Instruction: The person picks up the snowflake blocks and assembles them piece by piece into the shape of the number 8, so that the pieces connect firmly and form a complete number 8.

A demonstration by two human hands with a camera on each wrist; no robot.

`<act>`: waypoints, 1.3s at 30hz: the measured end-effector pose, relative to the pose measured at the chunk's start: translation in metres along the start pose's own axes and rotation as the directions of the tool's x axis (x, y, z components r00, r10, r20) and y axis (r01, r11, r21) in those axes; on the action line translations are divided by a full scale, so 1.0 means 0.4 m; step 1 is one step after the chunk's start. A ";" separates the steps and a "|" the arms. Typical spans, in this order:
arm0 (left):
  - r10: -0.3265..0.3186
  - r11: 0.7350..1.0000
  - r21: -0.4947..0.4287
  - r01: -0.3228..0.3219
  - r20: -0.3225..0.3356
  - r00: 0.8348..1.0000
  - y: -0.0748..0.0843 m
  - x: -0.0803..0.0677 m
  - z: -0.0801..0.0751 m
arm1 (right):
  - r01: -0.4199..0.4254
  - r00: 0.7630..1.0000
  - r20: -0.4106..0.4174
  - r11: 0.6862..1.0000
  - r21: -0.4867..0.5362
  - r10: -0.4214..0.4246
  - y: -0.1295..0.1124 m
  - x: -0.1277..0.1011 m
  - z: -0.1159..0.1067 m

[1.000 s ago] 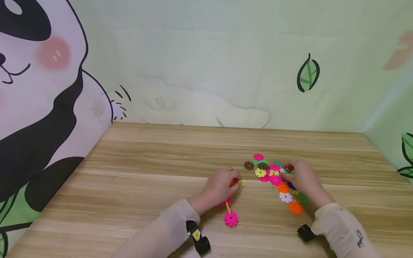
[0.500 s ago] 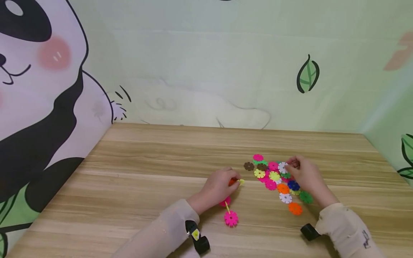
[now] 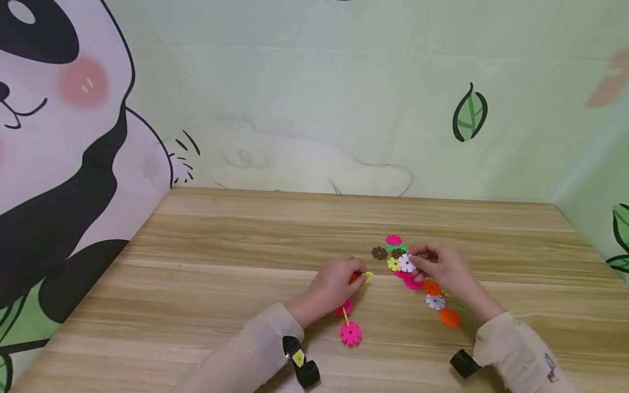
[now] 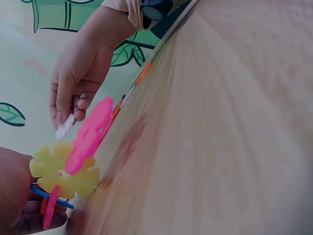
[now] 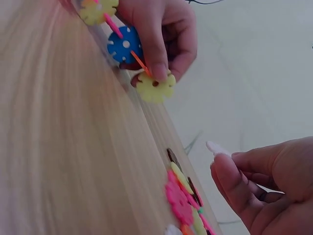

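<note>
In the head view my left hand (image 3: 334, 286) grips a chain of linked plastic snowflake discs. A pink disc (image 3: 351, 333) forms its near end on the tabletop side. From the right wrist view, a yellow disc (image 5: 155, 92) is pinched at the other end, and an orange disc seen edge-on joins it to a blue disc (image 5: 120, 46). My right hand (image 3: 449, 270) pinches a white snowflake disc (image 3: 405, 263) between thumb and fingers, held above the loose discs and apart from the chain. Its palm partly covers the pile in the head view.
Loose discs lie in a spread on the wooden table (image 3: 221, 305), among them a brown disc (image 3: 379, 252), a pink disc (image 3: 393, 239) and an orange disc (image 3: 449, 317). Behind the table stands a wall (image 3: 314, 109) with a painted panda and leaves.
My right hand has picked the white disc out of the pile and carried it left, towards my left hand. The left hand and its chain have stayed nearly still.
</note>
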State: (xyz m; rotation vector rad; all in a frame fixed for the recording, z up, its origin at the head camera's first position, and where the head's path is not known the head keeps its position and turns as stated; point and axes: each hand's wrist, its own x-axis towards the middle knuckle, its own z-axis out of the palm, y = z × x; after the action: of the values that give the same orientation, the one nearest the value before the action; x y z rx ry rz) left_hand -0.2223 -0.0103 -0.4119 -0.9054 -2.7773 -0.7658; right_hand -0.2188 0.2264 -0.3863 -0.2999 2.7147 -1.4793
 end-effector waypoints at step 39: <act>0.272 0.962 0.029 -0.273 -0.223 0.936 -0.004 -0.017 0.015 | -0.038 0.997 0.078 0.972 0.232 0.020 -0.007 -0.013 0.105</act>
State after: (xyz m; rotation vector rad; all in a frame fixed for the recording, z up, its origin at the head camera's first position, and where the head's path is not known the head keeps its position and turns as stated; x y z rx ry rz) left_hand -0.2175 -0.0118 -0.4195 -1.0997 -2.3902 -0.7715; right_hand -0.2081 0.1912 -0.4070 -0.2981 2.4443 -1.7207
